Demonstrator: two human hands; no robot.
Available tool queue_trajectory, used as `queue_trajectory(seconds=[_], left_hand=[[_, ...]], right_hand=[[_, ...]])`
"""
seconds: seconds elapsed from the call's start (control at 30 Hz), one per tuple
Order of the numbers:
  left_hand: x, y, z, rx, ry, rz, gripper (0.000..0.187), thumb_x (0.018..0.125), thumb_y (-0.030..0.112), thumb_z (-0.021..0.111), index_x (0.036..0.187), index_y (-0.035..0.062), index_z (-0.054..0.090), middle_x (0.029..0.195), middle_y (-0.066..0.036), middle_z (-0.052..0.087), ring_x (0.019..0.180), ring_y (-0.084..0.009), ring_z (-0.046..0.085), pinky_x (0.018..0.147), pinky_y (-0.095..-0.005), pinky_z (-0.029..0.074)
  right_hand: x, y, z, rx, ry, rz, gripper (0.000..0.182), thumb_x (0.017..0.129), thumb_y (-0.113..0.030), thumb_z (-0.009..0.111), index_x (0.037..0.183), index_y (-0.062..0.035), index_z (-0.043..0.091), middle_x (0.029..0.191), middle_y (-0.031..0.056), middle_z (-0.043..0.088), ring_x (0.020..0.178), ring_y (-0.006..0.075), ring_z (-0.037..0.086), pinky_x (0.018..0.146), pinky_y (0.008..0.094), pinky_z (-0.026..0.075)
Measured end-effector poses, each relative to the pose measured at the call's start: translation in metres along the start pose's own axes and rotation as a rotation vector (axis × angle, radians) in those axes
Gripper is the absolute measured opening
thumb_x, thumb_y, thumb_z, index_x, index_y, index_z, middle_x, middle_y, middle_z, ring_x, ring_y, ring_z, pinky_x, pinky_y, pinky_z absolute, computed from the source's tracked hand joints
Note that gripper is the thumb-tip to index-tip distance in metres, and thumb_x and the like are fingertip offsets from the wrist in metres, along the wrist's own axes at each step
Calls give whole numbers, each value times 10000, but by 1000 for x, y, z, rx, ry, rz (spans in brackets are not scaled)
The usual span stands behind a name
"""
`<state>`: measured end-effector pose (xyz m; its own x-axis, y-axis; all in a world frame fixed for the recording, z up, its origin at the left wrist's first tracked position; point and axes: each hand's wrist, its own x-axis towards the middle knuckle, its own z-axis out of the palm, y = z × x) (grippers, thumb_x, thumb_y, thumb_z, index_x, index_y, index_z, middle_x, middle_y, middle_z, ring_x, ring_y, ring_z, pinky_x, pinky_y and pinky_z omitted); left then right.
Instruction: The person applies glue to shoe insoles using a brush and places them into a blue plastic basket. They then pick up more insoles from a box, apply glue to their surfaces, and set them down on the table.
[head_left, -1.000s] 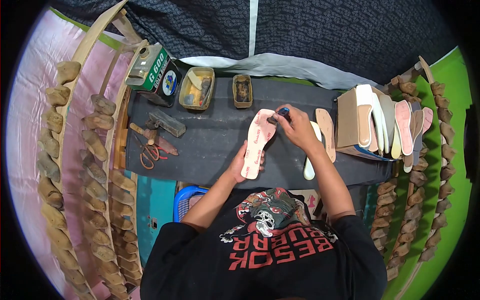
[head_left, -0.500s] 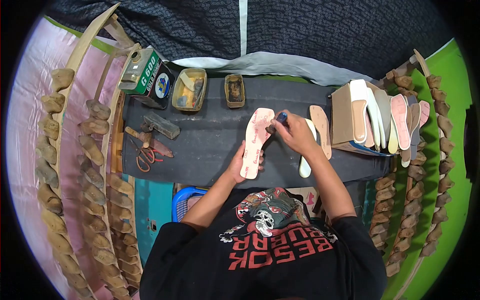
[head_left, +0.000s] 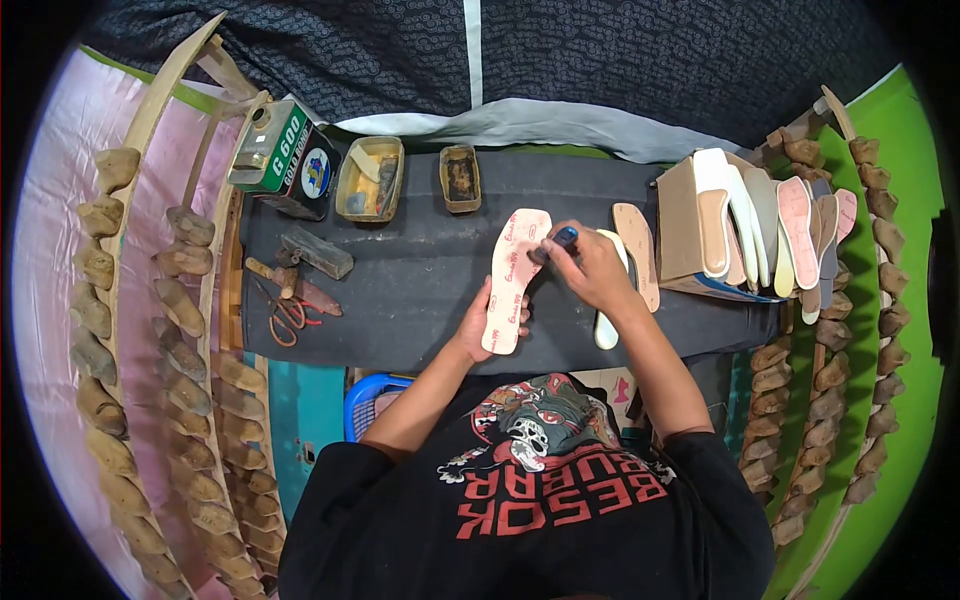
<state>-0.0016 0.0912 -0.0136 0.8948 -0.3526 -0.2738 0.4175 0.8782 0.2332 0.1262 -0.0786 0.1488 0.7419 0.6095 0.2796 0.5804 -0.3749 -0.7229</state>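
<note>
A pink insole board point(head_left: 514, 276) with red print lies lengthwise on the dark worktop point(head_left: 420, 280). My left hand point(head_left: 478, 322) presses its near end flat. My right hand point(head_left: 585, 265) grips a small blue-handled brush point(head_left: 553, 244) whose tip touches the insole's right edge, near the middle. A white insole point(head_left: 607, 325) lies partly under my right wrist, and a tan insole point(head_left: 636, 250) rests just beyond my right hand.
Two open tins point(head_left: 369, 180) point(head_left: 460, 179) and a green G600 glue can point(head_left: 278, 152) stand at the back. Scissors point(head_left: 289, 311), a hammer point(head_left: 297, 284) and a block point(head_left: 317, 251) lie left. Stacked soles in a box point(head_left: 745, 230) sit right. Wooden lasts point(head_left: 190, 330) line both sides.
My right hand has drawn the brush along the insole's right edge toward me. The whole view has shifted slightly; my left hand still holds the insole down.
</note>
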Motion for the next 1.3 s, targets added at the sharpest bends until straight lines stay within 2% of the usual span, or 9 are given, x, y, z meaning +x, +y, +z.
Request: queue_trajectory(seconds=[0.07,0.1,0.23,0.33,0.47,0.73,1.03,1.13,1.3], left_hand=[[0,0,-1,-4,-33,-3,603,1059,642,373,1353,149,555,1027,-37,593,874,-188,564,740,-374,514],[0,-1,-1,0,-41,-10,604,1059,643,372,1355,149,554,1030,-37,591,876,-188,562,740,-375,513],[1,-4,-4,-15,-65,-17,616,1054,652,384,1347,139,557,1044,-40,606,878,-189,577,737,-386,518],[4,-8,-3,-33,-41,4,622,1050,655,396,1343,131,560,1044,-43,614,874,-191,586,740,-392,521],[9,-11,0,-29,-31,20,628,1047,655,404,1350,127,559,1049,-44,611,882,-190,582,750,-388,519],[22,-20,8,-36,-123,-6,617,1055,646,390,1358,136,560,1064,-39,608,904,-189,576,756,-388,515],[41,-32,25,-26,-10,46,611,1062,648,352,1344,150,568,1070,-41,596,904,-189,563,745,-384,514],[46,-34,27,-31,-73,35,600,1064,643,353,1340,156,570,1060,-41,587,893,-187,550,736,-378,505],[52,-38,33,-25,-74,32,593,1064,642,356,1340,162,568,1035,-40,568,883,-185,533,730,-370,491]], right_hand=[[7,2,-4,-52,68,-35,182,975,-183,689,979,-12,625,817,180,670,759,370,672,681,428,507],[11,9,-4,-75,127,-70,167,994,-165,670,1018,-1,660,845,147,673,692,265,626,644,369,488],[11,12,-10,-53,125,29,164,992,-163,667,1033,-4,659,857,151,686,726,284,656,674,377,500],[0,4,-7,-43,58,-6,187,969,-186,696,979,-8,638,809,176,669,750,363,670,671,426,508],[-12,11,-1,14,-37,-4,196,968,-192,690,932,-11,623,792,170,660,741,356,661,673,420,502],[-3,28,-28,-37,189,19,149,981,-150,671,978,-3,647,854,169,680,762,351,675,697,419,522],[-23,34,-31,109,27,16,142,976,-135,666,926,-5,635,809,153,674,736,330,674,673,403,516],[-6,43,-48,15,179,-45,133,978,-125,673,965,5,650,815,163,673,731,320,675,680,399,519],[-1,48,-59,5,176,-47,148,968,-124,693,1001,15,654,843,167,678,737,326,668,687,406,516]])
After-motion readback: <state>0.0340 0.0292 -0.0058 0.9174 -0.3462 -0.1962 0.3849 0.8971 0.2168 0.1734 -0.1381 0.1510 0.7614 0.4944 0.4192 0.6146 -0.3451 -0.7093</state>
